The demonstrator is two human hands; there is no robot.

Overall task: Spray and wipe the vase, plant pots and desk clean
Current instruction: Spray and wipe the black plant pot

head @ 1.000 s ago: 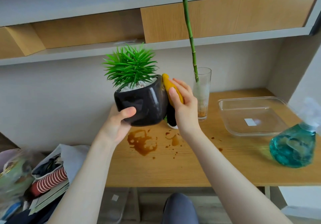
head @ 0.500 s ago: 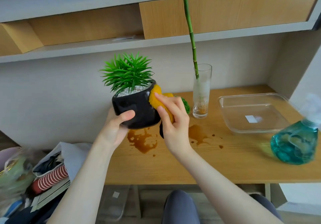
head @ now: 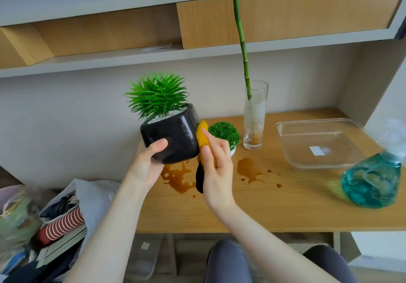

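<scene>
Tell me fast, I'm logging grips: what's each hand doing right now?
Left hand: closed on the black plant pot, held above the desk.
Right hand: closed on the yellow cloth, pressing it against the pot's side.

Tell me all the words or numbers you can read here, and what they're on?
There are no words or numbers to read.
The white sticker in the clear tray looks blank.
The spray bottle shows no label and is blurred.
The paper slip on the shelf is too small to read.
The black pot is plain.
</scene>
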